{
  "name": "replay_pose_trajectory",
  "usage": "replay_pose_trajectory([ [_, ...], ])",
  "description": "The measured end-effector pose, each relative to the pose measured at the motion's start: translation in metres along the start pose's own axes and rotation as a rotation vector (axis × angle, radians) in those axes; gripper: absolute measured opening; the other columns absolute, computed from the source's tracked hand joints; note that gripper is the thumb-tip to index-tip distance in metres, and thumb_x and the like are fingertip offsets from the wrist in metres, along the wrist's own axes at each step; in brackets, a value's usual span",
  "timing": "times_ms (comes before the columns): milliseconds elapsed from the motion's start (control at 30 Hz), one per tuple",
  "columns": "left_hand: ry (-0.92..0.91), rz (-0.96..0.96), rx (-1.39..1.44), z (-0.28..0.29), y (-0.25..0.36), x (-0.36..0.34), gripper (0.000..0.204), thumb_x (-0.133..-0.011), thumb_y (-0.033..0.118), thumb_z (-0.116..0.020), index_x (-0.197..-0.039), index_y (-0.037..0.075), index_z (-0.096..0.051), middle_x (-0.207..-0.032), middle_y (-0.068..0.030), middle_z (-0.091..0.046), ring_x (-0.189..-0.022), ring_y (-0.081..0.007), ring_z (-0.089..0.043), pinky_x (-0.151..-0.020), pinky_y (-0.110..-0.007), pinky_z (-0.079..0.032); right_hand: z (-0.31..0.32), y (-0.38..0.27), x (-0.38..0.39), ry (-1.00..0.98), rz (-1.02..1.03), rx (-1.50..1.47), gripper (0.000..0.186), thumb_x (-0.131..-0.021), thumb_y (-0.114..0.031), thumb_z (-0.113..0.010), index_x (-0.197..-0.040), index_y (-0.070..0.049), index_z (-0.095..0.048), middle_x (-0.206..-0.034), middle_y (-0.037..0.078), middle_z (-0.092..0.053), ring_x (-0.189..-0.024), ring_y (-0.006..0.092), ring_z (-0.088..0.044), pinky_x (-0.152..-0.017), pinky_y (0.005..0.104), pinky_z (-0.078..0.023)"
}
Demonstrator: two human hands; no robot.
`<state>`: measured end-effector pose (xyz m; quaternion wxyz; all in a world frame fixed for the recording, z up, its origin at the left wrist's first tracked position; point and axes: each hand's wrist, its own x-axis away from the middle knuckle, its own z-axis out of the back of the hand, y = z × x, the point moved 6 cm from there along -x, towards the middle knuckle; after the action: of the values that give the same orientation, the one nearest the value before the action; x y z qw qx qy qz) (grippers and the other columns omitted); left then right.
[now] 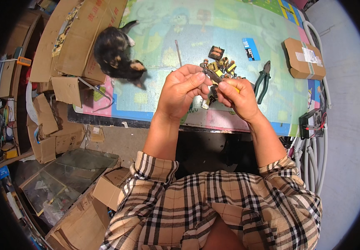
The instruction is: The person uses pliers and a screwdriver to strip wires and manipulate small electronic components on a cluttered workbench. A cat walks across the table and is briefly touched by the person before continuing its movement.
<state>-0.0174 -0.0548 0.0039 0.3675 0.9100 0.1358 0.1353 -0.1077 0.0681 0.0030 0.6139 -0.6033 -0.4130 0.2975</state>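
Note:
Over the near middle of the table, my left hand (184, 89) and my right hand (239, 98) almost meet, both with fingers closed in a pinch. Between the fingertips is a small dark, narrow piece (214, 76), whose kind I cannot make out. My right fingers grip its near end, and a bit of yellow shows beside them. What my left fingers pinch is mostly hidden. Just beyond lies a pile of small copper-wound coils and yellow-wrapped electronic parts (221, 66). A larger copper coil (216, 52) sits at its far side. Dark parts (212, 99) lie below the hands.
Green-handled pliers (263, 82) lie right of the pile, near a blue card (251, 49). A thin screwdriver-like rod (178, 52) lies left. A cat (115, 54) stands by a large cardboard box (80, 41). A small carton (304, 59) and a black meter (312, 123) are at right.

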Motion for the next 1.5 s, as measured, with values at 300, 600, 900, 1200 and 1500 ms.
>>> replay_pose_trajectory([
  [300, -0.036, 0.003, 0.030, -0.002, -0.001, 0.000, 0.018, -0.091, 0.007, -0.055, -0.105, -0.004, -0.053, -0.089, -0.0169, -0.066, -0.074, -0.0202, -0.066, -0.069, -0.031, -0.056, -0.012, 0.005, 0.003, -0.061, -0.125, -0.451, 0.037, -0.095, -0.026, -0.055, -0.066, -0.003, -0.053, -0.055, 0.002, -0.047, -0.046, 0.0063, -0.037, -0.041, 0.0212, -0.027],
  [600, -0.073, -0.012, 0.068, -0.005, -0.002, 0.000, 0.020, -0.092, 0.005, -0.052, -0.108, -0.005, -0.051, -0.092, -0.0174, -0.065, -0.077, -0.0208, -0.067, -0.072, -0.031, -0.056, -0.023, 0.014, 0.004, -0.146, -0.223, -0.823, 0.040, -0.098, -0.027, -0.048, -0.063, -0.010, -0.041, -0.059, 0.006, -0.047, -0.046, 0.0072, -0.036, -0.038, 0.0202, -0.027],
  [900, -0.044, -0.017, 0.059, 0.002, -0.004, -0.003, 0.019, -0.092, 0.005, -0.053, -0.107, -0.006, -0.052, -0.091, -0.0170, -0.065, -0.077, -0.0210, -0.067, -0.071, -0.032, -0.056, -0.016, 0.011, 0.002, -0.204, -0.231, -0.700, 0.036, -0.097, -0.026, -0.050, -0.067, -0.005, -0.049, -0.060, 0.007, -0.049, -0.050, 0.0110, -0.043, -0.045, 0.0215, -0.035],
  [1200, 0.128, -0.183, -0.400, -0.002, 0.009, -0.001, 0.015, -0.092, 0.005, -0.056, -0.103, -0.004, -0.051, -0.089, -0.0181, -0.065, -0.073, -0.0208, -0.066, -0.066, -0.029, -0.055, 0.004, -0.015, -0.002, -0.063, 0.169, 0.524, 0.021, -0.090, -0.013, -0.059, -0.099, 0.005, -0.063, -0.105, 0.014, -0.059, -0.101, 0.0261, -0.056, -0.088, 0.0331, -0.044],
  [1500, 0.126, -0.252, -0.577, -0.007, 0.012, 0.003, 0.012, -0.090, 0.000, -0.058, -0.098, -0.004, -0.050, -0.084, -0.0151, -0.065, -0.071, -0.0181, -0.066, -0.063, -0.027, -0.054, 0.000, -0.022, 0.003, -0.055, 0.314, 0.634, 0.022, -0.089, -0.012, -0.058, -0.101, 0.006, -0.061, -0.106, 0.016, -0.057, -0.101, 0.0310, -0.055, -0.088, 0.0364, -0.044],
])
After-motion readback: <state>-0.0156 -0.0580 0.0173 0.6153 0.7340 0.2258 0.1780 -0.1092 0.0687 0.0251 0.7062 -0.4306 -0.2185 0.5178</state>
